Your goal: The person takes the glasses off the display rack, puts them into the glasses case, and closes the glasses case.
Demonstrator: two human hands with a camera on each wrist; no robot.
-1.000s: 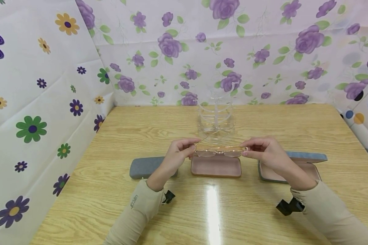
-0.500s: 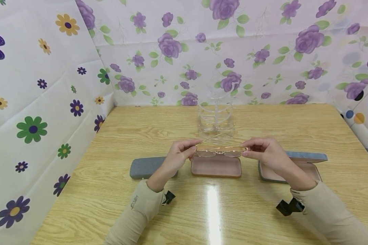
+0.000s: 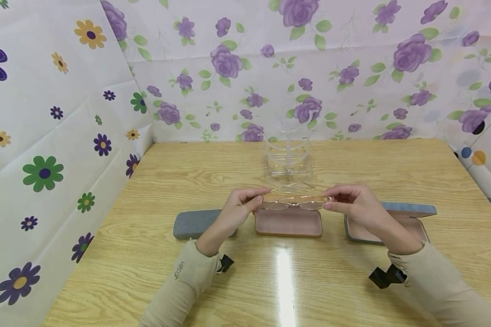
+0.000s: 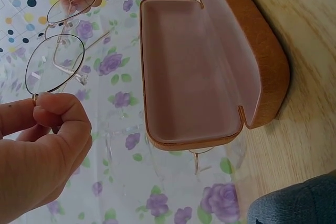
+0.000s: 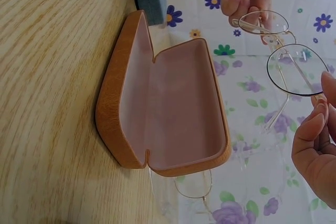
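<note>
A desk [image 3: 335, 281] with pale yellow-brown wood grain is spreading across the foreground. Behind its far edge, a rose-printed sheet [image 3: 266, 75] is hanging, purple blooms and green leaves on white, with a crease running across. Along the left edge, a daisy-printed sheet [image 3: 71, 131] is showing purple, green and orange flowers. Beyond the right edge, a dotted sheet [image 3: 488, 150] is displaying coloured spots. A white streak of light [image 3: 285, 286] is gleaming on the desk's near half.
</note>
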